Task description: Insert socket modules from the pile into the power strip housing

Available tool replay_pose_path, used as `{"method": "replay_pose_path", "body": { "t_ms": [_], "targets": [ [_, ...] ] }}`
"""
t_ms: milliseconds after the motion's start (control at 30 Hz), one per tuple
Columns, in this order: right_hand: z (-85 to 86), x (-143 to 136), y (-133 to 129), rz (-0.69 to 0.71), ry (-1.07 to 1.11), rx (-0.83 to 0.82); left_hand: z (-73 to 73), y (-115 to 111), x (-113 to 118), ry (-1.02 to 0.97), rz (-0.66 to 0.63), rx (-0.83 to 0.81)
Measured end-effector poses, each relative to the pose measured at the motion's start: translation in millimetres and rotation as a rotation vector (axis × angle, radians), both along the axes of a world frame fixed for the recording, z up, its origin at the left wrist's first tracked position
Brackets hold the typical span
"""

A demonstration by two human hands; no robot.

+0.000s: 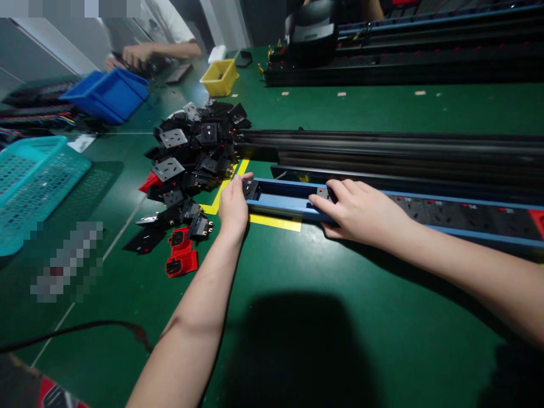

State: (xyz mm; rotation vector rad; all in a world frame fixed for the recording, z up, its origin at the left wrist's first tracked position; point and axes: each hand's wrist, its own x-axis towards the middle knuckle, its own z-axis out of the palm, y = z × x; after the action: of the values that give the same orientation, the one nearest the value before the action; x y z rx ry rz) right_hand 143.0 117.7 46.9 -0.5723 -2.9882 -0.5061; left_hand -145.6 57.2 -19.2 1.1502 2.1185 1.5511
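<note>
A long power strip housing (283, 211) with blue edges lies across the green table, its left part an open channel. My left hand (233, 205) is closed around its left end, where a black socket module (251, 190) sits in the channel. Further right, my right hand (361, 209) grips the housing from above, thumb and fingers across it. Beside its fingertips another socket module (323, 193) shows, partly covered by the hand. Several black socket modules (450, 212) line the channel to the right, ending near a red piece (538, 220).
A heap of loose black socket modules (208, 135) and two red sockets (182, 262) lie left of my hands. Black rails (382, 148) run behind the housing. Around stand a teal basket (38, 170), blue bin (108, 96) and yellow bin (220, 79). Another person's hands (138, 55) work behind.
</note>
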Motion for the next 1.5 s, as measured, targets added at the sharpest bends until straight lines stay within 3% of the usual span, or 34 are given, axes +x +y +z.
{"method": "replay_pose_path", "body": {
  "t_ms": [333, 733, 1500],
  "targets": [
    [-0.7, 0, 0, 0.010, 0.041, -0.029, 1.2, -3, -2, -0.094, -0.135, -0.005],
    [0.0, 1, -1, 0.007, 0.045, -0.022, 8.4, -9, -1, 0.041, -0.192, -0.037],
    [1.1, 0, -1, 0.009, 0.037, -0.001, 17.6, -12, 7, 0.146, -0.171, -0.076]
  ]
}}
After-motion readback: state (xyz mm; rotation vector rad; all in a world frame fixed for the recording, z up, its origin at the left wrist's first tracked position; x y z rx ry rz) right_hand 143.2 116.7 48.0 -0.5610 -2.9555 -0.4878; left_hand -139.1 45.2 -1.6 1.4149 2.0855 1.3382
